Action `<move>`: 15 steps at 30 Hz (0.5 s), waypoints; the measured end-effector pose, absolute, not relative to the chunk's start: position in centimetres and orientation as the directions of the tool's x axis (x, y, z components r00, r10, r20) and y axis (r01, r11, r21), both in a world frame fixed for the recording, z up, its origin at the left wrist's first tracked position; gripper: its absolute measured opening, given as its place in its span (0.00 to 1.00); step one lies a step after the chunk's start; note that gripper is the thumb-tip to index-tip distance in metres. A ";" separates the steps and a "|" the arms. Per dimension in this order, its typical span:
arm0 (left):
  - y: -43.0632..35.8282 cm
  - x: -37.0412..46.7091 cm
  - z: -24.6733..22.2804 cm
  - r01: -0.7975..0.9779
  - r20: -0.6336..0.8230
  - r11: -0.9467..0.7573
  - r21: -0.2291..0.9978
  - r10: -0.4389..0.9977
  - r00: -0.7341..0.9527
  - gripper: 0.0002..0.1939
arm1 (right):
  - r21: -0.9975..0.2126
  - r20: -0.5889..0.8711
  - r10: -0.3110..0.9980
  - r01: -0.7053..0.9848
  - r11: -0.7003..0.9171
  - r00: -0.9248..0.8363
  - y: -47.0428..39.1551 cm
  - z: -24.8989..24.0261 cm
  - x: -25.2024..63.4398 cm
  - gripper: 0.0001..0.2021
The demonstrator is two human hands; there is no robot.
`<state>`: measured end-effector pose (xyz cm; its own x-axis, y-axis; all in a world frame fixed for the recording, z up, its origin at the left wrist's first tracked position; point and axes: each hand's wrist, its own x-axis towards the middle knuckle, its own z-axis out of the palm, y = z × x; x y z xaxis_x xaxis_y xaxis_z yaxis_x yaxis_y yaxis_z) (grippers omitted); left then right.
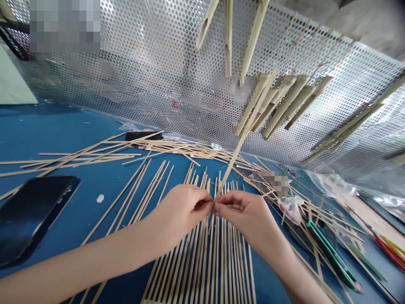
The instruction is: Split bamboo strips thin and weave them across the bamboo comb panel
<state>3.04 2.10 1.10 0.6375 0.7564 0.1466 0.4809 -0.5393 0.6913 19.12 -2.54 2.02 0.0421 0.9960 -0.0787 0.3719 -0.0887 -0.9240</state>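
Note:
A long, flat bamboo strip [234, 157] slants up and to the right from between my fingertips. My left hand [190, 207] pinches it near its lower end, thumb against finger. Close beside it, my right hand [245, 211] pinches the same strip from the other side, and the fingertips of both hands almost touch. Below the hands, many thin bamboo strips [218, 266] lie side by side in a row on the blue table [104, 122]. Whether a thread or anything else small is between the fingertips is too fine to make out.
Loose strips [177, 147] lie piled along the back. At left are a dark phone [34, 211] and a white scrap [100, 198]. A green-edged cutter [332, 253] and red-handled tool [390, 249] lie at right. Split bamboo pieces [286, 105] hang on a perforated metal panel [142, 71].

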 end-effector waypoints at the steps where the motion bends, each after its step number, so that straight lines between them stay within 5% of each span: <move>1: 2.0 3.1 1.0 0.490 0.163 -0.560 0.668 0.753 0.637 0.12 | -0.913 -0.076 0.996 0.400 -0.086 0.042 -2.5 1.9 19.1 0.03; 15: 0.6 3.8 0.6 0.557 0.213 -0.701 0.445 0.687 0.695 0.11 | -0.789 -0.037 0.994 0.607 -0.094 0.106 -2.6 1.6 17.9 0.06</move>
<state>3.82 0.65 0.60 0.6947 0.6870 0.2131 0.5573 -0.7013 0.4445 17.91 -2.62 1.56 0.1058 0.9937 -0.0368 0.6074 -0.0939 -0.7888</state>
